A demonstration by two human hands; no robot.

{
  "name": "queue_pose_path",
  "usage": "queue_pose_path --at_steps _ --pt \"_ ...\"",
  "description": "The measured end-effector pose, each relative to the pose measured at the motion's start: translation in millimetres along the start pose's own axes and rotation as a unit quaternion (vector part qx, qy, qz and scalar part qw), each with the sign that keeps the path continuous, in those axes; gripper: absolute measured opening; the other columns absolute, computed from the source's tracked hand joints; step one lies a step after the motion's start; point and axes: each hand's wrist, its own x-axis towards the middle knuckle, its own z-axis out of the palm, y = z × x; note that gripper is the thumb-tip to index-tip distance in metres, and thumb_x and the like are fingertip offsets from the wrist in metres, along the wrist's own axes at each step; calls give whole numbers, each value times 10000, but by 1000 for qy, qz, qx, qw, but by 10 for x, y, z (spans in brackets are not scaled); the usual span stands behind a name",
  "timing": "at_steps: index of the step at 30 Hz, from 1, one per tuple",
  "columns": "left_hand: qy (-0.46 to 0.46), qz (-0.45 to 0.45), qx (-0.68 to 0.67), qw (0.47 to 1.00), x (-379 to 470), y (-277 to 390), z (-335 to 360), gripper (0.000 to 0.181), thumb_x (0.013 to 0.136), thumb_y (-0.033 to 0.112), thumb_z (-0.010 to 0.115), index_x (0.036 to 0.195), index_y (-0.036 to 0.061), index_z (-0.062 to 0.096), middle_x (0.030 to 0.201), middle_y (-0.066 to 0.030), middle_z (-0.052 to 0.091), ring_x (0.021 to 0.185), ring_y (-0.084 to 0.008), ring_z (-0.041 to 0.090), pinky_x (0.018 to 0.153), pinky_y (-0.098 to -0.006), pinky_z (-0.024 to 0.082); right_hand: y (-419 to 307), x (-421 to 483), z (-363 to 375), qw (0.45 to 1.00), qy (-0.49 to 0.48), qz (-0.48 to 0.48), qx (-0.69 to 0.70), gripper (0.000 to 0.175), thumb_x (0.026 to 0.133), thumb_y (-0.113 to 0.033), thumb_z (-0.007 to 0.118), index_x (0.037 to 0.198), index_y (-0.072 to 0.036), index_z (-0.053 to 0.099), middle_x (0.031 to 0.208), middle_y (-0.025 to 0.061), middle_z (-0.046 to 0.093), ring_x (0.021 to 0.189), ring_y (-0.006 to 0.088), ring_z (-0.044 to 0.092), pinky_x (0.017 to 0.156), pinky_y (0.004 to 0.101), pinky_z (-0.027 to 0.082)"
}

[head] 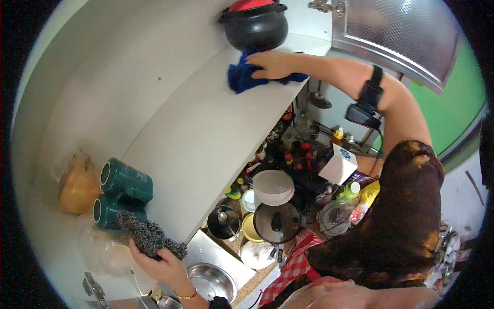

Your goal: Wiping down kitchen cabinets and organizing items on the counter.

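My right hand [268,66] presses down on a blue cloth [244,78] spread on the white cabinet shelf [189,143], just in front of a black pot [256,29] with a red lid. Low on the left, my left hand [160,262] has its fingers around a dark grey, curly scrubbing cloth or mesh [150,235]. That bundle lies against the lower of two dark green mugs or jars [133,179], which rest on their sides. Behind them stands an orange-brown item in clear plastic [79,185].
Below the shelf edge is a counter with a lidded pan [277,223], a steel basin [212,282], a white box [339,165] and several bottles. An open cabinet door with textured glass [401,34] hangs at the upper right. A door hinge [93,287] juts out at the lower left.
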Motion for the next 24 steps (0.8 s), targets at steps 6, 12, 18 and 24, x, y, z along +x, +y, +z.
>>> queue_pose_path --at_steps 6,12,18,24 --pt "-4 -1 -1 1000 -25 -26 -19 573 731 70 407 1292 -48 387 1270 -247 455 1163 -391 451 1006 -428 334 1201 -813 -316 974 7 215 -64 477 882 -352 496 1197 6 506 1216 205 524 1124 354 499 953 418 393" --pt "-14 -25 -11 1000 -46 -56 -43 564 741 72 395 1289 -61 382 1272 -259 449 1166 -394 451 1012 -426 328 1569 -385 -125 944 18 281 -174 450 899 -394 456 1181 -60 559 1230 154 538 1153 386 467 936 500 404" --pt "-5 -8 -4 1000 -14 -72 -10 561 750 68 388 1295 -65 380 1278 -261 449 1167 -392 455 1014 -417 328 1933 -342 -187 945 44 233 -227 466 875 -393 497 1202 -65 540 1263 157 516 1150 344 479 902 440 440" --pt "-6 15 17 1000 24 -5 47 559 749 90 415 1290 -50 396 1264 -245 467 1147 -392 467 995 -426 350 1316 -713 -89 947 80 281 -136 407 822 -376 559 1127 -107 581 1131 172 590 1090 399 507 887 489 443"
